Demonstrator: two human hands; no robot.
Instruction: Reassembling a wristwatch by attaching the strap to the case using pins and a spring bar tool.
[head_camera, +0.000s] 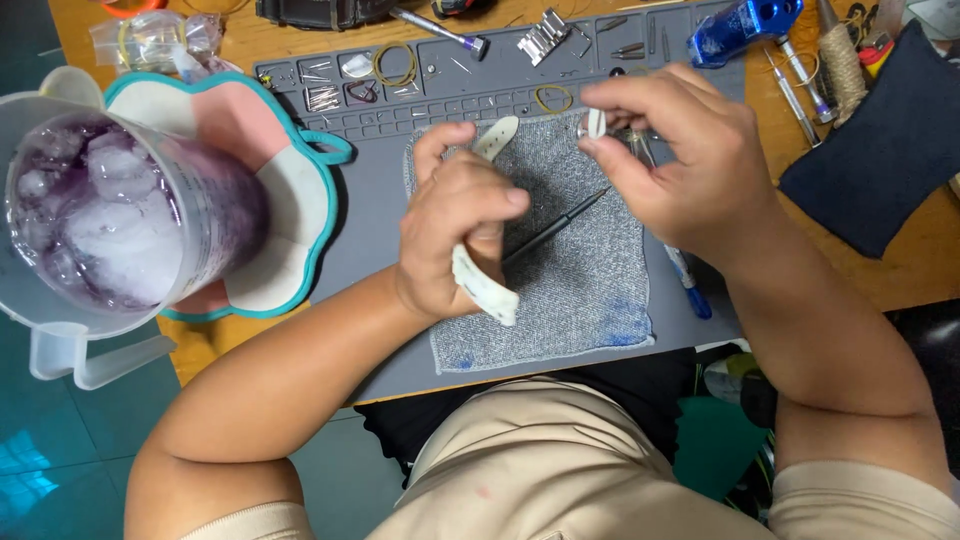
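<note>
The left hand (455, 225) is clenched around a white curved rubber strap (485, 285), its ends poking out above and below the fist, held over the grey woven cloth (590, 290) so loose bits would land softly. Right of the strap, the right hand (670, 160) pinches a small silvery round piece (594, 124) at its fingertips. A thin dark pointed tool (555, 228) lies on the cloth between the hands. Left of the cloth, a clear plastic jug of ice (100, 220) crowds the tabletop (910, 275); a blue metal tool (740, 25) lies beyond.
</note>
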